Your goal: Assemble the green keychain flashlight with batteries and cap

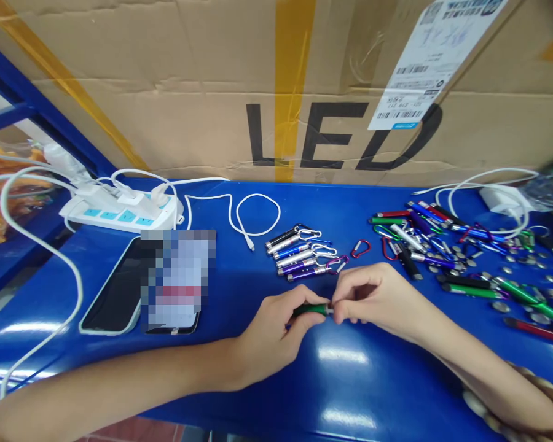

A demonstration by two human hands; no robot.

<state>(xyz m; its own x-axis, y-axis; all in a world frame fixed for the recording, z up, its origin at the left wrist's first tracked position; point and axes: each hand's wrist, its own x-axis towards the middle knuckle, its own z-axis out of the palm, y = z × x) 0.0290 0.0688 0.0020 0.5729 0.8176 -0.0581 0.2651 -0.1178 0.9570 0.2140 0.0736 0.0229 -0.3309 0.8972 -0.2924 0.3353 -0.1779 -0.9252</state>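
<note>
My left hand [276, 322] pinches a small green penlight [309, 309] between thumb and fingers, its silver end pointing right. At that end my right hand [366, 298] is closed on a small pale metal piece, mostly hidden by the fingertips; whether it is joined to the penlight I cannot tell. Just beyond my hands lies a row of several penlights [299, 253] in black, blue, silver and purple, with carabiner clips attached. A loose red carabiner [360, 248] rests right of the row.
Loose penlight tubes [474, 291], carabiners and button cells [500, 309] are scattered at right. Two phones [113, 294] and a white power strip [120, 209] are at left, with white cables [258, 196]. A large cardboard box [203, 80] stands behind the blue table [239, 423].
</note>
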